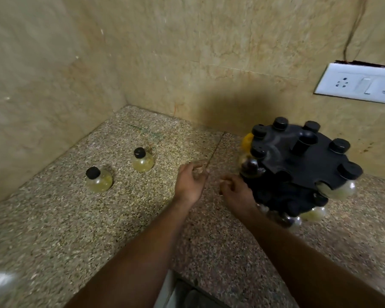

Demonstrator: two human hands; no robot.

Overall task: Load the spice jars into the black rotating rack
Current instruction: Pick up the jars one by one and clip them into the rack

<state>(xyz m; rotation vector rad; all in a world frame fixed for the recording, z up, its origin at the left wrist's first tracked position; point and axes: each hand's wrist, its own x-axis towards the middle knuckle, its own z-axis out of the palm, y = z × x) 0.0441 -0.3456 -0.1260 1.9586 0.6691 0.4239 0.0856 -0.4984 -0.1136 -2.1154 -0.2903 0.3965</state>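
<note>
Over the speckled granite worktop [53, 230] my left hand [190, 182] hovers loosely open and empty, my right hand [237, 193] half-curled against the black round rack [298, 165] of black-capped jars, while two round clear spice jars [99, 179] [142, 160] stand farther left.
</note>
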